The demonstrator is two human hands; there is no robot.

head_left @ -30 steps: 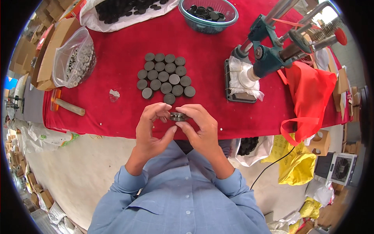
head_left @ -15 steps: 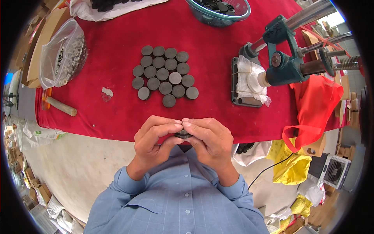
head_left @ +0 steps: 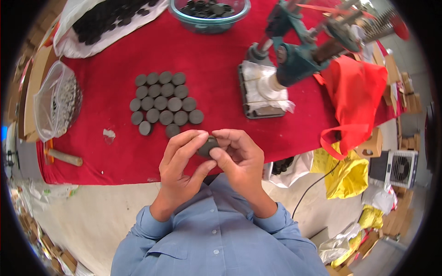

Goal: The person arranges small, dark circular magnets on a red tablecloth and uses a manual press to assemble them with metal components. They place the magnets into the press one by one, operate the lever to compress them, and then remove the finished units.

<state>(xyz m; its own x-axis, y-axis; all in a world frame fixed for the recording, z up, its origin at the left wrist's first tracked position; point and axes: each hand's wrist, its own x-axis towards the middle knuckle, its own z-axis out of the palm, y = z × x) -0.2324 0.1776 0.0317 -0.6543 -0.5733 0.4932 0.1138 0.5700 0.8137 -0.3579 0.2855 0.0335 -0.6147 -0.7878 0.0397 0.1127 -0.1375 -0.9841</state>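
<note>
A round dark grey disc (head_left: 208, 146) is held at the near edge of the table, its flat face tilted up into sight. My left hand (head_left: 183, 158) grips its left side between curled fingers and thumb. From the right, my right hand (head_left: 241, 158) holds it too, with the thumb lying across its lower edge and the fingers behind. Just beyond my hands, several similar dark discs (head_left: 160, 102) lie flat in loose rows on the red cloth (head_left: 216, 83).
At the right stands a green hand press (head_left: 294, 64) with a white-wrapped base. A red bag (head_left: 354, 96) lies beside it. A teal bowl (head_left: 209, 23) and a white sack (head_left: 69, 41) hold black parts. Leftward are a bag of small parts (head_left: 57, 103) and a hammer (head_left: 64, 157).
My view has swung right, so the table's things sit farther left. The disc has tipped from nearly edge-on to showing its face, and my right thumb has moved onto it.
</note>
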